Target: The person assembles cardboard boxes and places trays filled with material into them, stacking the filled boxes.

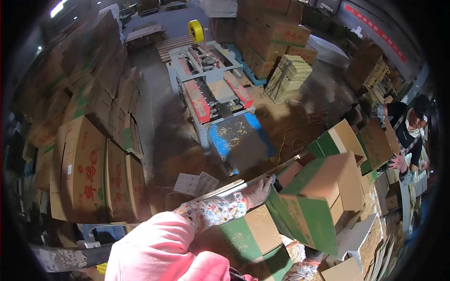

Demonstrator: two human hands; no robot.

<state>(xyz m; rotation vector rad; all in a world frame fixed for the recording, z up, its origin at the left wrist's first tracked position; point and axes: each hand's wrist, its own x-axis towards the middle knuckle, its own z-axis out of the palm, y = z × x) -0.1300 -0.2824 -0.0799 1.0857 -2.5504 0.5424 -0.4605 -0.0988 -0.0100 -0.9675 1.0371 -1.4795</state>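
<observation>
A green and brown cardboard box stands tilted in front of me, its flaps spread open. My left hand, in a floral sleeve, is closed at the box's left edge; something dark shows at its fingertips. Lower down, my right hand is mostly hidden by the box's green flap, so its fingers cannot be made out. Between my arms lies another green and brown carton, close against the first.
Stacked cartons rise on the left. Ahead stands a carton-taping machine with a yellow tape roll. Egg trays are piled beyond it. White foam trays lie nearby. At right, a co-worker handles another box.
</observation>
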